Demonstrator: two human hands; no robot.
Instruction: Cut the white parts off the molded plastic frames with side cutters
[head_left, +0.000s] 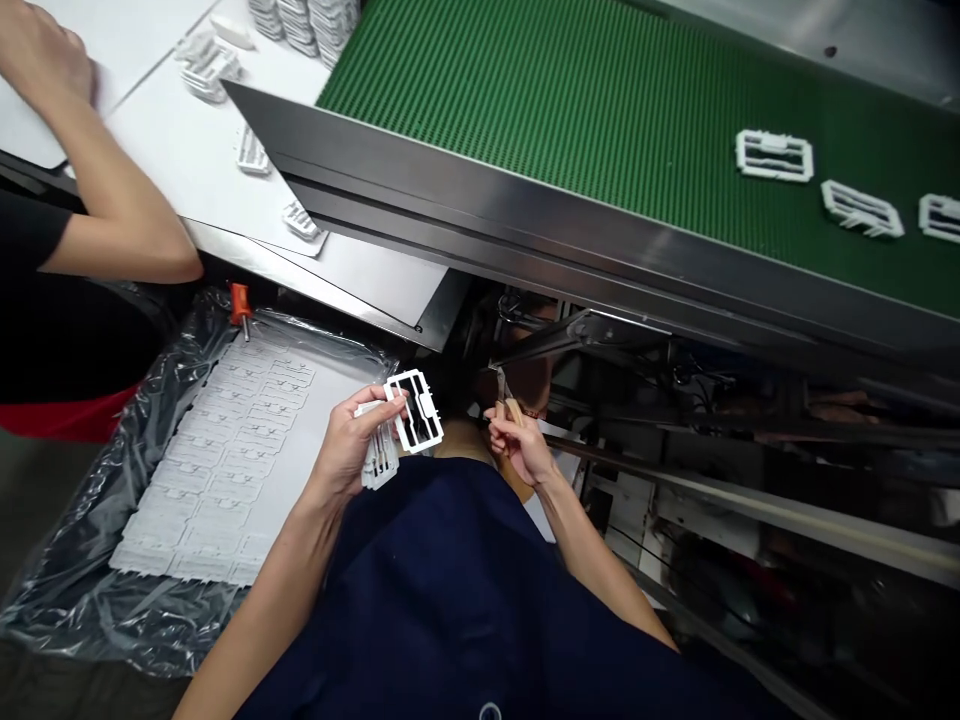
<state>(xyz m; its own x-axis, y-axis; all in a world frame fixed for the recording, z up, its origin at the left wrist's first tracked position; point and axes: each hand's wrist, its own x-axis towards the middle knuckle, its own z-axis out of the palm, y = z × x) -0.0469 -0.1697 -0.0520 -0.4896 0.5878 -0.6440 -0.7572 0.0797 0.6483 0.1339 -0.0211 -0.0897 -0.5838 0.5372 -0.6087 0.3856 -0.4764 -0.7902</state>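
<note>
We log green conveyor belt at far right, steel side rail along its near edge, three white plastic frames lying on it. Near left, clear plastic sheet under rows of white moulded parts; co-worker's arm at far left. Left hand holds one frame and small stack above sheet, fingers narrow: light, stiff, thin bars probably fragile; best taken by outer rim. Right hand pinches wooden-handled tool beside frame.

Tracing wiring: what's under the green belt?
A steel bracket and cables show below the side rail; directly beneath the belt is hidden by rail and shadow.
</note>
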